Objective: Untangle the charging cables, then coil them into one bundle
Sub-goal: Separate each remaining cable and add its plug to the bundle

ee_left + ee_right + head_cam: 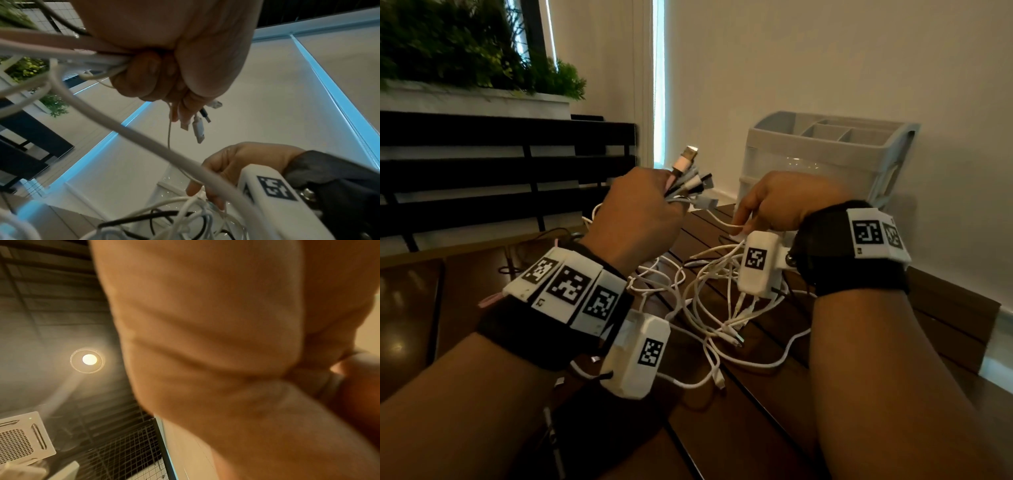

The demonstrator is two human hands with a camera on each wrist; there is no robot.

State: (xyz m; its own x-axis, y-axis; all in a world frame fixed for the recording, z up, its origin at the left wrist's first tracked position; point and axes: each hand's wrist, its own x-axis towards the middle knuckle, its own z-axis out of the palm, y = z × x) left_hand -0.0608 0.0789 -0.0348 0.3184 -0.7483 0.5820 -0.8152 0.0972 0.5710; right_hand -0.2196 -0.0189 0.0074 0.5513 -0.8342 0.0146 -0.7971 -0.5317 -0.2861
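My left hand (640,212) is raised above the table and grips a bunch of cable ends, with their USB plugs (688,171) fanning out past its fist. Seen from the left wrist, that fist (174,56) is curled round white and pink cables, and the plugs (199,128) stick out beyond the fingers. A loose tangle of white cables (709,301) lies on the table beneath both hands. My right hand (780,202) reaches down at the right and pinches a thin white cable (722,221) that runs from the left-hand bunch. The right wrist view shows only a blurred palm.
The dark slatted wooden table (756,428) has its right edge close to the wall. A grey plastic desk organizer (825,154) stands at the back right behind my right hand. A black slatted bench (482,171) and a planter (465,51) sit at the back left.
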